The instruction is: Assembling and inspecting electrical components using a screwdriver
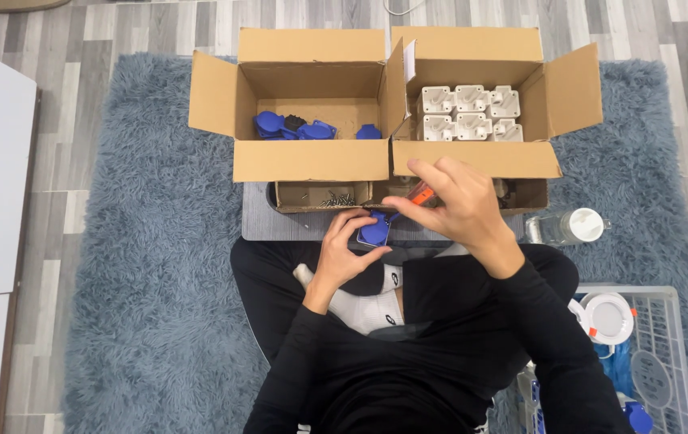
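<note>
While the left hand [344, 255] pinched a small blue part [374, 231] over the lap, the right hand [455, 205] closed on an orange-handled tool [420, 194] touching it — behind stood a box of blue parts [295, 127] and a box of white parts [471, 112].

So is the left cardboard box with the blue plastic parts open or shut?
Open: the left cardboard box has its flaps folded outward, blue plastic parts visible inside.

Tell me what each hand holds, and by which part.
The left hand grips a blue cover part by its edges; the right hand holds an orange-handled tool by the handle.
</note>
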